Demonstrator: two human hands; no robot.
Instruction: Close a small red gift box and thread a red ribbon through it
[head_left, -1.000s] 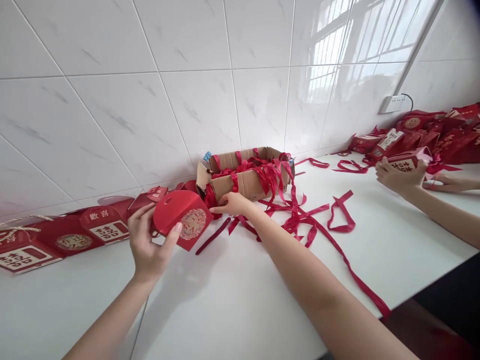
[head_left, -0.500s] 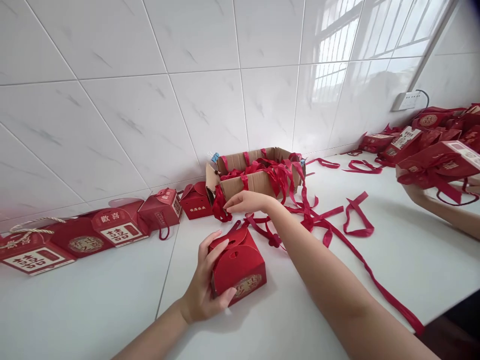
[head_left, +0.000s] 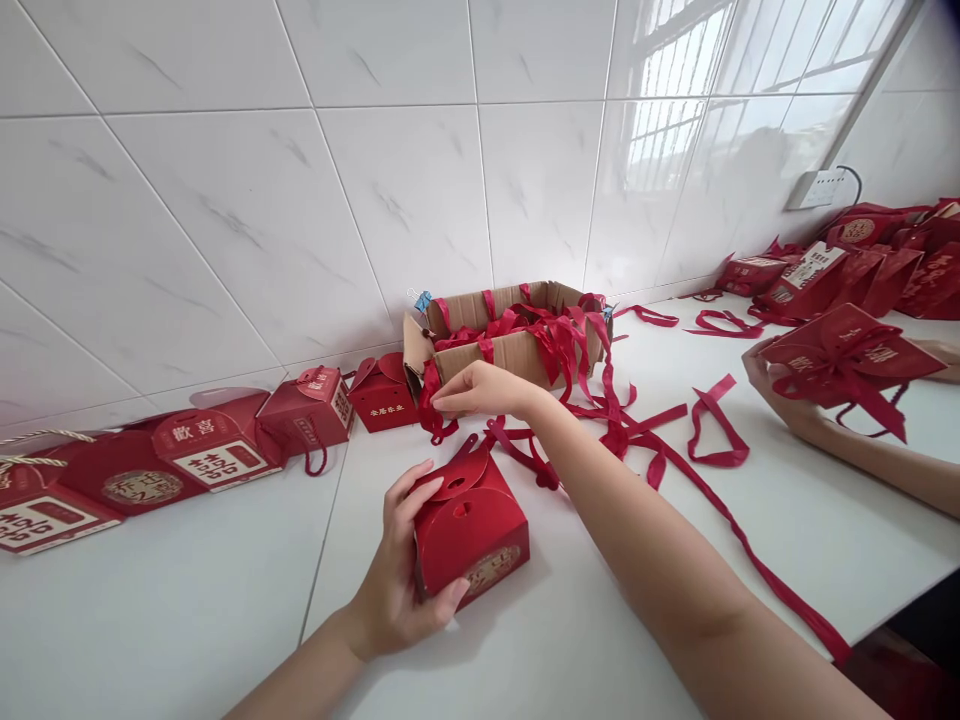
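My left hand (head_left: 401, 570) grips the left side of a red gift box (head_left: 480, 535), thumb on its front and fingers over its top flaps. The box rests on the white table with a gold round print facing me. My right hand (head_left: 487, 388) reaches across, its thumb and fingertips pinched on a red ribbon (head_left: 430, 395) that hangs over the front left corner of a cardboard box (head_left: 521, 358). More red ribbons lie inside that cardboard box and spill over its right end. A dark red strap (head_left: 536, 462) lies behind the gift box.
Several finished-looking red boxes (head_left: 217, 445) line the tiled wall at left. Loose ribbons (head_left: 720, 430) trail over the table at right. Another person's hands hold a red box with a bow (head_left: 840, 360) there. A pile of red boxes (head_left: 840, 265) stands behind, below a socket (head_left: 816, 190).
My right hand has shifted slightly left and closed on the hanging ribbon. My left hand still holds the gift box. The other person's box has moved left and turned.
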